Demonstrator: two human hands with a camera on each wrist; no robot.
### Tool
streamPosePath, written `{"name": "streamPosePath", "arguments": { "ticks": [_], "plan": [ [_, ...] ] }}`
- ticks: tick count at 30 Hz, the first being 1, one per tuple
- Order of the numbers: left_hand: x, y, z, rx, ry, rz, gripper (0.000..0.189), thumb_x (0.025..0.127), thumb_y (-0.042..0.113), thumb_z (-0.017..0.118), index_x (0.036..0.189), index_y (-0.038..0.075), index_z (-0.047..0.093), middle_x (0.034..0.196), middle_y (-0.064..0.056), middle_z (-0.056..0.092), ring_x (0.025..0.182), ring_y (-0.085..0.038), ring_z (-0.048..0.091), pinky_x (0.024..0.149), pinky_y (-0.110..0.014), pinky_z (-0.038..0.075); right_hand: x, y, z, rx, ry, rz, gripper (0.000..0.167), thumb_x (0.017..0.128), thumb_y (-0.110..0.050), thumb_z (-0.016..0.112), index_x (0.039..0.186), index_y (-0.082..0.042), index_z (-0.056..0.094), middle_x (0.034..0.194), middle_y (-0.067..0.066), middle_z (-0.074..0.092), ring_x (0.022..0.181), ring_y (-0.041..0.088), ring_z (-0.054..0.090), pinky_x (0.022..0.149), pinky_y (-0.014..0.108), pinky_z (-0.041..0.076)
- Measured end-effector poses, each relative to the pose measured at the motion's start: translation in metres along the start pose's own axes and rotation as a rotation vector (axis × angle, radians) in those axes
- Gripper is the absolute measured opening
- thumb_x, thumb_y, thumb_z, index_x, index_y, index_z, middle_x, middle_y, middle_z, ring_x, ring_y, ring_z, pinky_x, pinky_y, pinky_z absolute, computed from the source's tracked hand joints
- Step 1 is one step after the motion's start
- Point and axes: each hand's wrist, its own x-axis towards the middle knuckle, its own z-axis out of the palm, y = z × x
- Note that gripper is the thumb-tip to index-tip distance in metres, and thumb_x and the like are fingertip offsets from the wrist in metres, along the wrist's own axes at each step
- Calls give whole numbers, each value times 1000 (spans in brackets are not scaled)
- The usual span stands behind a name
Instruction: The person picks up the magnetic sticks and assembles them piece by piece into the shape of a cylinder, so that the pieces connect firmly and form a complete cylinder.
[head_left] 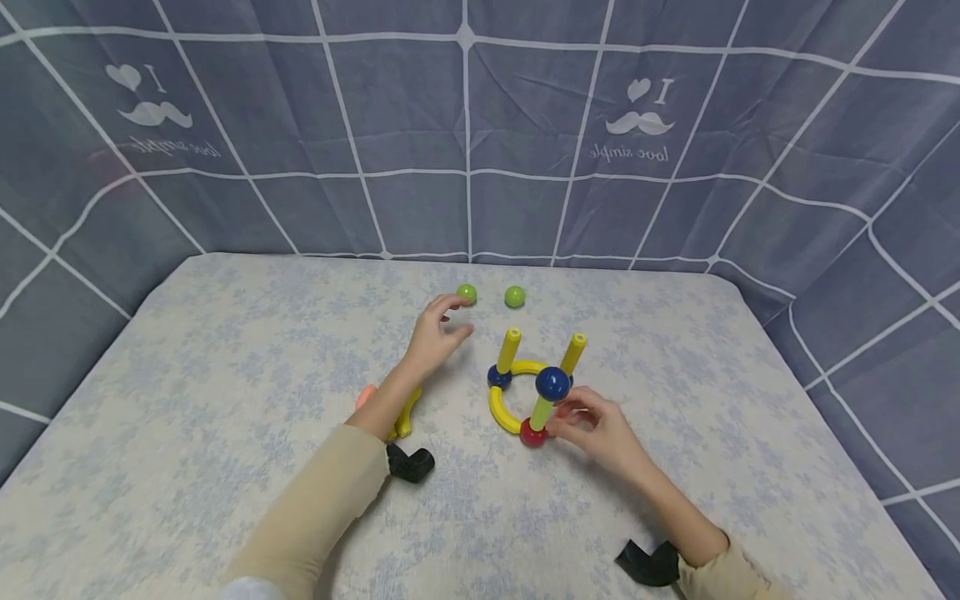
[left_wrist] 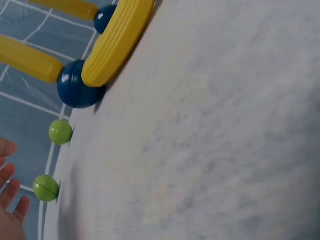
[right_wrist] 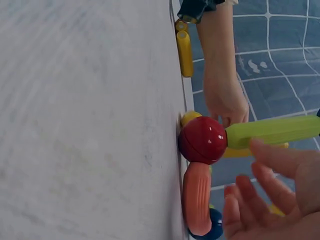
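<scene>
A ring of magnetic rods and balls stands on the table: a yellow curved rod, a blue ball with an upright yellow rod, a second yellow rod, and a red ball bearing a light green rod topped by a blue ball. An orange curved rod joins the red ball. My right hand is beside the red ball, its thumb seemingly touching the green rod, fingers loose. My left hand reaches with spread fingers toward a green ball; contact is unclear.
Another green ball lies right of the first, near the table's back edge. Beneath my left forearm are loose yellow curved rods and an orange piece, partly hidden. A grey-blue checked cloth hangs behind the table.
</scene>
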Motion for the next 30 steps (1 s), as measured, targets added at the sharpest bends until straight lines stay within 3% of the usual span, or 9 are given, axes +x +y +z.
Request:
{"name": "streamPosePath", "arguments": {
  "ticks": [6, 13, 20, 30],
  "plan": [
    [6, -14, 4, 39, 7, -71, 42, 79, 0, 64, 120, -3, 55, 122, -17, 52, 114, -32, 46, 94, -44, 40, 0, -7, 7, 89, -74, -93, 39, 79, 0, 68, 116, 6, 55, 97, 18, 63, 86, 17, 61, 77, 26, 51],
    [19, -25, 9, 112, -14, -90, 52, 81, 3, 64, 130, -1, 46, 135, -18, 42, 127, -31, 36, 106, -40, 29, 1, -9, 10, 75, -72, -79, 36, 81, -1, 66, 114, 9, 55, 97, 18, 63, 83, 14, 61, 75, 26, 52],
    [35, -33, 11, 144, -42, -90, 52, 83, 3, 63, 131, 0, 45, 138, -22, 37, 129, -35, 32, 109, -44, 22, 1, -8, 9, 65, -79, -94, 33, 82, -1, 66, 113, 6, 56, 96, 18, 64, 82, 13, 61, 73, 26, 52],
    [39, -35, 17, 90, -19, -175, 38, 85, 7, 64, 121, -2, 54, 118, -18, 53, 108, -28, 51, 94, -32, 43, 2, -6, 9, 62, -90, -77, 32, 81, -2, 66, 112, 5, 57, 97, 17, 64, 83, 13, 61, 75, 28, 52]
  ]
}}
